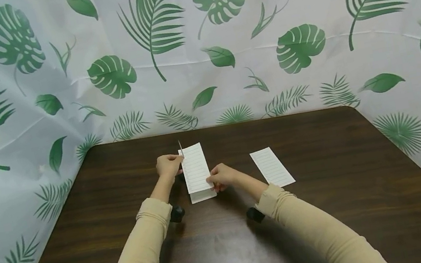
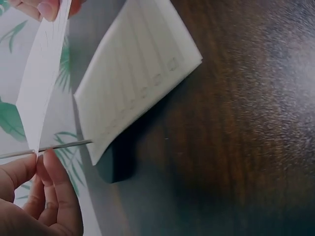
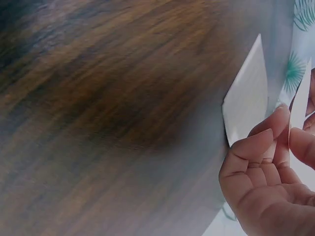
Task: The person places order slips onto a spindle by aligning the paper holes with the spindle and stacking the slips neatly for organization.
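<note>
A lined sheet of paper (image 1: 195,167) is held between both hands above a pad of lined paper (image 2: 133,73), whose lower end shows beneath the sheet in the head view. At its upper left, my left hand (image 1: 168,166) pinches the sheet's edge together with a thin metal rod (image 2: 66,145), which sticks out past the fingers. The lower right corner is pinched by my right hand (image 1: 222,176) between thumb and fingers. In the right wrist view the pad (image 3: 248,98) lies just beyond the right fingertips. Part of the rod hides behind the fingers.
Another lined paper (image 1: 272,167) lies flat to the right of the right hand. Under the pad sits a dark object (image 2: 115,167), mostly hidden. The dark wooden table (image 1: 336,222) ends at a white leaf-print curtain (image 1: 253,86) at the back and sides.
</note>
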Action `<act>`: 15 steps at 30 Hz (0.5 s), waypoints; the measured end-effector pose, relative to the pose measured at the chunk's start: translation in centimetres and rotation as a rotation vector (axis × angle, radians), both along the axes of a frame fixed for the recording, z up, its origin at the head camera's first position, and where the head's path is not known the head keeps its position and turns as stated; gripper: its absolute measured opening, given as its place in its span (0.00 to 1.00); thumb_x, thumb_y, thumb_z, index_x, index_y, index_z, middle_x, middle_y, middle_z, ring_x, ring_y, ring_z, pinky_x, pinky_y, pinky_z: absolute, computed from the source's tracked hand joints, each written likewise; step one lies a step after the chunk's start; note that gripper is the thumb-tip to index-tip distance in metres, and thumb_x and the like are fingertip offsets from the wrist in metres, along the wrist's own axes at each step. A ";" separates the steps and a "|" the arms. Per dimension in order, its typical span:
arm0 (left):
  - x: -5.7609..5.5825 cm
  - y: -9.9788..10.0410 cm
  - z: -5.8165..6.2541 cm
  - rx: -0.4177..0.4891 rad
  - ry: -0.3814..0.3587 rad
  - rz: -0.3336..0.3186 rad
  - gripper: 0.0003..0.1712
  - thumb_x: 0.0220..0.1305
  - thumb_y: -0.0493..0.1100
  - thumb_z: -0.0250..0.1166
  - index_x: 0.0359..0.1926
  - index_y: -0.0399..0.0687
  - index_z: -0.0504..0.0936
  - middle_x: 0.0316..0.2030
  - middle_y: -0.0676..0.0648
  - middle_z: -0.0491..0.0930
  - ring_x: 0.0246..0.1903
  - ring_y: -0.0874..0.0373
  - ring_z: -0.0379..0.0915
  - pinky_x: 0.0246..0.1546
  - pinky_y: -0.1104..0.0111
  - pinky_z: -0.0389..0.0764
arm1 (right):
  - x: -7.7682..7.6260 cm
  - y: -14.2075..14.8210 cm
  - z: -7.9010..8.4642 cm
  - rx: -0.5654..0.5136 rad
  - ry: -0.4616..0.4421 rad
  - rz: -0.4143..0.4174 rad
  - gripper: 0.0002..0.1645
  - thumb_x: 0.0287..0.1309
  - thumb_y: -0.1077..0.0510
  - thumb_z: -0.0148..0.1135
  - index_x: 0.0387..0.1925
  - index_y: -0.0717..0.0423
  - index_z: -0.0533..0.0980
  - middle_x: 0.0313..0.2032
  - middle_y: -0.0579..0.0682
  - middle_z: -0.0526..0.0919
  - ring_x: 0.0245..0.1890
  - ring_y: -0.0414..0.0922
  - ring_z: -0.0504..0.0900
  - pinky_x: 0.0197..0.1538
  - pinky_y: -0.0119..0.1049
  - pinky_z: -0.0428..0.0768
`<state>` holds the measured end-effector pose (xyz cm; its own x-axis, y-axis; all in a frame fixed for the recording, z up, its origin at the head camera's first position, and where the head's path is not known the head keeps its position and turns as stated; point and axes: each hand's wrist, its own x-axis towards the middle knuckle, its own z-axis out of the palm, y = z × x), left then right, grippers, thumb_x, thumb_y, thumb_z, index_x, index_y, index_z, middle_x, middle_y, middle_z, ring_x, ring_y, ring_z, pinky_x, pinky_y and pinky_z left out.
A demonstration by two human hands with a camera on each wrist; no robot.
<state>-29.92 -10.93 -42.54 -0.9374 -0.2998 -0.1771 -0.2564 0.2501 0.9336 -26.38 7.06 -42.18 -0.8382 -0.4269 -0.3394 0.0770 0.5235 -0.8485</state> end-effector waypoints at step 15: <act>0.3 0.5 -0.5 -0.279 -0.086 0.010 0.11 0.59 0.43 0.65 0.37 0.39 0.85 0.40 0.40 0.85 0.12 0.65 0.71 0.20 0.73 0.82 | 0.0 0.6 -1.4 0.068 0.004 0.069 0.18 0.65 0.61 0.52 0.19 0.62 0.74 0.14 0.45 0.77 0.14 0.36 0.73 0.20 0.24 0.70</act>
<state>-29.66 -10.44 -43.00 -0.9194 -0.3571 -0.1649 -0.3350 0.4914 0.8039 -26.33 7.65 -43.56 -0.8088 -0.4598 -0.3667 0.0357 0.5839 -0.8110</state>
